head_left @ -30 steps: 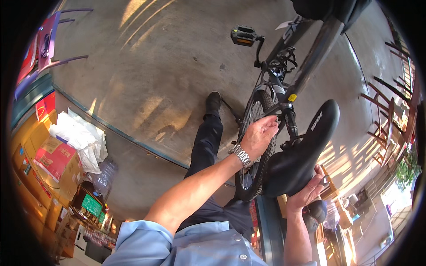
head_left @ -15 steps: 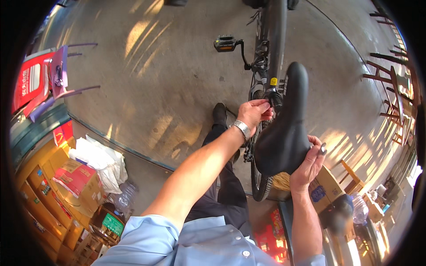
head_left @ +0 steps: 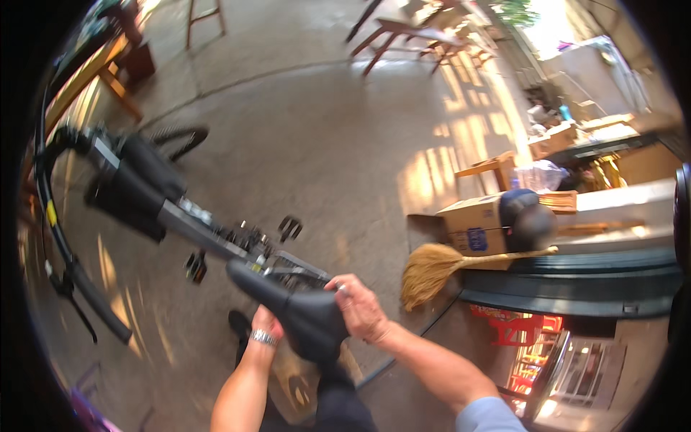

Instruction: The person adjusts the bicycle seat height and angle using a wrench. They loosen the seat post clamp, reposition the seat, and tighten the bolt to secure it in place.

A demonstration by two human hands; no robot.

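Note:
A bicycle [head_left: 198, 227] runs from the upper left toward me, its black saddle [head_left: 302, 313] close in front. My left hand [head_left: 266, 322], with a metal-band watch [head_left: 263, 337] at the wrist, reaches in along the saddle's left side; its fingers are hidden below the saddle. On the other side, my right hand [head_left: 362, 313] is closed, its curled fingers against the saddle's right rear edge. A small silver metal piece [head_left: 342, 290] shows at those fingers; its kind cannot be made out.
The black handlebar [head_left: 72, 266] with its brake lever curves along the left. A straw broom [head_left: 432, 270] lies by a cardboard box [head_left: 471, 227] at right, beside a dark blue-green ledge [head_left: 576, 281]. Wooden chairs [head_left: 407, 36] stand at the far side.
My view has swung to the right, so the bicycle now slants to the upper left and its handlebar shows. Both hands stay at the saddle; the left fingers, visible before, are now hidden.

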